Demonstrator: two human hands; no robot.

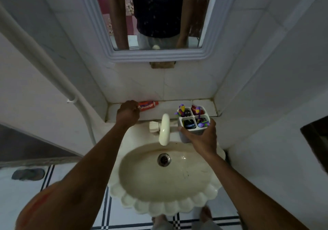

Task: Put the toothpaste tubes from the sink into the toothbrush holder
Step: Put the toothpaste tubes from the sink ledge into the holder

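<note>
A red toothpaste tube [148,105] lies flat on the tiled ledge behind the sink, and my left hand [128,112] is closed over its left end. My right hand [202,137] grips the white four-compartment toothbrush holder [193,123] from the front, to the right of the tap. The holder contains purple toothbrushes, a red tube in its back right compartment and a dark blue item in its front left one. The cream sink basin [142,182] below has nothing lying in it.
A cream tap [164,128] curves over the basin between my hands. The tiled ledge [170,105] runs along the back wall under a framed mirror [154,54]. A white pipe [53,80] descends the left wall. Walls close in on both sides.
</note>
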